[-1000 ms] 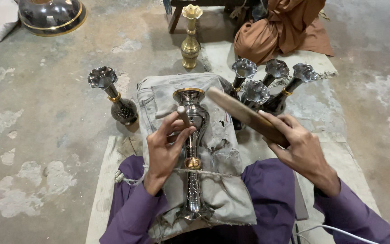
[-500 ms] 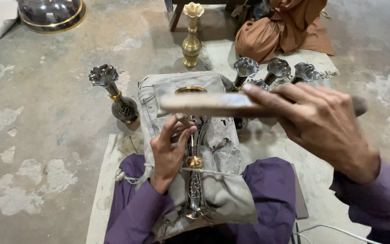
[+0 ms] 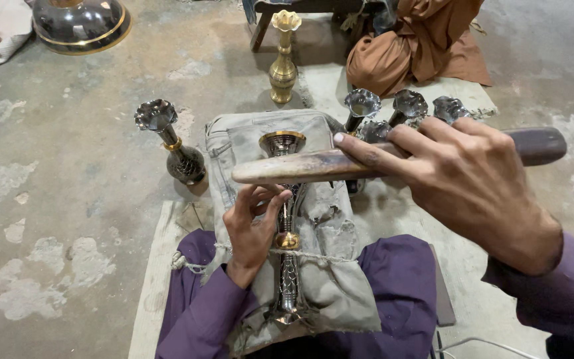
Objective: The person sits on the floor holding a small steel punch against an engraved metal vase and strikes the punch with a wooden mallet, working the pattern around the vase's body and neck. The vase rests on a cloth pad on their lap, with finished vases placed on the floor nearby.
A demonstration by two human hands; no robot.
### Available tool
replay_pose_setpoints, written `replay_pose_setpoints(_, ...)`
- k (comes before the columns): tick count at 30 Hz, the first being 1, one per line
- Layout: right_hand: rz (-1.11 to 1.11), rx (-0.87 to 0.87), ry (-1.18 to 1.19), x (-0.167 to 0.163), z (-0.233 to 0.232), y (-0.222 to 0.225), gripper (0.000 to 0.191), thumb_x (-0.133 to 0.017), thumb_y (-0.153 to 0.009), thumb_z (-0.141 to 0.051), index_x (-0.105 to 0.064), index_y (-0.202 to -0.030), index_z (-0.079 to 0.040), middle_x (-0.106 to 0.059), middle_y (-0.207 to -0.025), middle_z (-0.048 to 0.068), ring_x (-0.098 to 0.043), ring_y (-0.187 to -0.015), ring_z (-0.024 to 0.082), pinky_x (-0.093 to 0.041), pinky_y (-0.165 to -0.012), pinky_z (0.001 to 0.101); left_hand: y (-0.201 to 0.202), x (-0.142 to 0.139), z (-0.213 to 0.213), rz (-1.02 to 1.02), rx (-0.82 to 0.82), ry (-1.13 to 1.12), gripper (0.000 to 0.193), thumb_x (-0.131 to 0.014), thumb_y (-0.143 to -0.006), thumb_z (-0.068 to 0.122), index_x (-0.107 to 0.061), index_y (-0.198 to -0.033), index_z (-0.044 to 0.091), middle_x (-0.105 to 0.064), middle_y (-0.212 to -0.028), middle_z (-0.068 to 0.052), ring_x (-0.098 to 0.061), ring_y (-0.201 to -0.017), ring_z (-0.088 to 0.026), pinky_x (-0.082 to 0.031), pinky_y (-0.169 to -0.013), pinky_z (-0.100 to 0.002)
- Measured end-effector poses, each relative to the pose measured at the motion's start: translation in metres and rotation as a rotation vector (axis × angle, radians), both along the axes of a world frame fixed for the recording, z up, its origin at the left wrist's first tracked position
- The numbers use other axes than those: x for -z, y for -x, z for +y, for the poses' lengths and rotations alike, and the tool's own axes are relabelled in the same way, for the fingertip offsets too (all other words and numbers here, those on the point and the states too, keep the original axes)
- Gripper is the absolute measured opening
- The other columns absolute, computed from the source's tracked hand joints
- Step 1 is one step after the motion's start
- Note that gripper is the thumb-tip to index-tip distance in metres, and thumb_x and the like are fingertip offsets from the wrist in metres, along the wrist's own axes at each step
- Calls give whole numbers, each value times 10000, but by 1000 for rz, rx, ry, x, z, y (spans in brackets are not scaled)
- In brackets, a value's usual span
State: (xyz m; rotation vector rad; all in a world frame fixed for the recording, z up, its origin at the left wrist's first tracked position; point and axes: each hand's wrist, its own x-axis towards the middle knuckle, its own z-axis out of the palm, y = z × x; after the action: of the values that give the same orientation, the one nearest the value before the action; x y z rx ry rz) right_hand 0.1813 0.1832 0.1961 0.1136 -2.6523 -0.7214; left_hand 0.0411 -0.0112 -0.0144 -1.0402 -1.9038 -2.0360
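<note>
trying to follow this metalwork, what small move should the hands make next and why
Probably bring the wooden stick down onto the vase. The right hand holds the stick raised level above the vase's rim, not touching it, while the left hand grips the vase's neck against the cloth on the lap. The vase looks steadied, so a short, controlled tap near the rim seems the likely step.

Brass vase (image 3: 284, 58) upright on concrete floor (image 3: 68, 173); dark vase (image 3: 174, 143) nearby (gold-banded neck); brown cloth bundle (image 3: 420, 46) behind.

Single head view, steep downward, close over lap, floor beyond.
</note>
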Motion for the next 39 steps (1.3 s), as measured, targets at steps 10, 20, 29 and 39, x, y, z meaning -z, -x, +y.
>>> replay_pose_setpoints(10, 93, -121, 134, 4, 5, -6, 545, -679, -997, -237, -546, -1507, -376, -710, -905, -57, -605, -689, 134, -470, -581, 309, -2, 8, 3, 47, -48, -11, 401, -758, -957, 54, -529, -1286, 42, -770, -1039, -128, -786, -982, -194, -683, -809, -307)
replay_pose_setpoints(20, 23, -84, 211, 24, 20, 1, 532, -629, -997, -305, -536, -1521, -324, -690, -849, -15, -596, -628, 126, -487, -546, 302, 6, 4, 3, 141, 23, 33, 382, -728, -982, 39, -574, -1331, 64, -781, -1096, -131, -791, -1022, -226, -691, -860, -322)
replay_pose_setpoints(29, 40, 7, 360, 67, 50, -11, 566, -660, -985, -387, -520, -1527, -300, -722, -932, 18, -616, -651, 139, -527, -561, 332, 17, -28, 1, 213, 111, 199, 439, -744, -951, 75, -614, -1370, 101, -789, -1085, -119, -799, -950, -205, -668, -782, -327)
replay_pose_setpoints(39, 366, 44, 872, 146, 51, -41, 628, -688, -946, -124, -472, -1527, -228, -682, -929, 33, -649, -659, 190, -522, -578, 352, 34, -69, 5, 367, 333, 414, 426, -731, -939, 162, -657, -1358, 133, -771, -1114, -131, -766, -904, -272, -609, -740, -379)
